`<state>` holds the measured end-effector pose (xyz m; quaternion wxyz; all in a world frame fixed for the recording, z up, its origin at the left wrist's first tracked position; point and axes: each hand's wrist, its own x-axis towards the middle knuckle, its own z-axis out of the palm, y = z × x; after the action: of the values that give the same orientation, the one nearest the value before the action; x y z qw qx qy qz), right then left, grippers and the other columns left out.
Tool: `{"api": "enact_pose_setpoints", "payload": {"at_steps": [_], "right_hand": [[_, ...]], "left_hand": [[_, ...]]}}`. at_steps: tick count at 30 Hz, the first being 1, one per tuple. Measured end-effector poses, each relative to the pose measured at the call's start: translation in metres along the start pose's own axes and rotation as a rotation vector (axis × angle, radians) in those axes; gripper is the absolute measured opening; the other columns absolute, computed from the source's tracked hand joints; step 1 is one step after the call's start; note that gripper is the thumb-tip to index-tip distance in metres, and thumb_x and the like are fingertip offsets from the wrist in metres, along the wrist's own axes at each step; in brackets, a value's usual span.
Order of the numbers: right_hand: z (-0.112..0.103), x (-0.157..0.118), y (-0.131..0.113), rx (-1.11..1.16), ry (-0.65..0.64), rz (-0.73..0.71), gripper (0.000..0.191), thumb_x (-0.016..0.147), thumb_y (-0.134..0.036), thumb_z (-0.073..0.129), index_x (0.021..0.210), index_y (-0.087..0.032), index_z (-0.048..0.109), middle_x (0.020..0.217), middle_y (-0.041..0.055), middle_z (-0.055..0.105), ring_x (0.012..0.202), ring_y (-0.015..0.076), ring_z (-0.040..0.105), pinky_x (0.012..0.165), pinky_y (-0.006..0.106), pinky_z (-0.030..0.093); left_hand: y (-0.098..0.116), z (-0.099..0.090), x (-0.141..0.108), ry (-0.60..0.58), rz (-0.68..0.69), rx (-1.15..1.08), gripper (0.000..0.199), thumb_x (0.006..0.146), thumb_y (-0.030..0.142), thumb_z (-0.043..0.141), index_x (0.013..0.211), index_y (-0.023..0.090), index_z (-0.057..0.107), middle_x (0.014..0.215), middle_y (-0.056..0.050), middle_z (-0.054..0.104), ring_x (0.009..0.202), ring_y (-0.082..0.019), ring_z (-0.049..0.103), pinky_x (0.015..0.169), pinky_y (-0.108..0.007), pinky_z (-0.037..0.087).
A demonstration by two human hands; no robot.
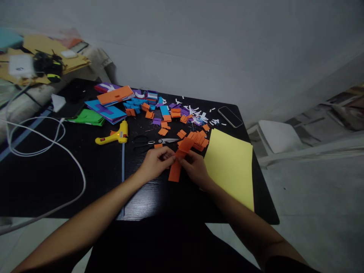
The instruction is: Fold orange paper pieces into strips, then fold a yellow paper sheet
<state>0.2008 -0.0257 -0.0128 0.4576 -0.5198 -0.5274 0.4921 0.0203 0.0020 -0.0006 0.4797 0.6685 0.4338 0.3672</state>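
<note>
An orange paper strip is pinched between my two hands above the black table, with a crease near its upper end. My left hand grips its left edge, fingers closed. On the other edge, my right hand holds it between thumb and fingers. Just beyond lie small folded orange paper pieces, partly behind the strip. Black-handled scissors rest beyond my left hand, beside another black-handled tool. A yellow glue gun with a lit orange light lies farther left.
Yellow paper sheets lie at the right, below a phone. Coloured folded papers and white scraps spread along the back. A white cable loops over the left side. A white stool stands right of the table.
</note>
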Motion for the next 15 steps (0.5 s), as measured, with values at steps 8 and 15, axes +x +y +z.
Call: {"api": "enact_pose_setpoints", "payload": {"at_steps": [8,15], "right_hand": [[-0.008,0.008,0.0,0.049,0.069,0.069,0.017,0.075,-0.037,0.075,0.079,-0.021,0.07,0.071,0.0012,0.071,0.065,0.0192,0.067,0.068,0.033,0.055],[-0.007,0.008,-0.003,0.171,0.052,0.069,0.017,0.077,-0.036,0.076,0.084,-0.022,0.071,0.079,0.001,0.074,0.073,0.0187,0.07,0.076,0.034,0.057]], "left_hand": [[-0.004,-0.007,0.004,0.108,-0.043,-0.089,0.017,0.08,0.034,0.071,0.082,0.017,0.071,0.067,0.001,0.064,0.059,-0.012,0.056,0.056,-0.023,0.043],[-0.004,-0.01,0.006,0.099,-0.091,-0.153,0.02,0.078,0.035,0.073,0.083,0.016,0.071,0.068,0.001,0.064,0.059,-0.012,0.055,0.055,-0.022,0.043]]}}
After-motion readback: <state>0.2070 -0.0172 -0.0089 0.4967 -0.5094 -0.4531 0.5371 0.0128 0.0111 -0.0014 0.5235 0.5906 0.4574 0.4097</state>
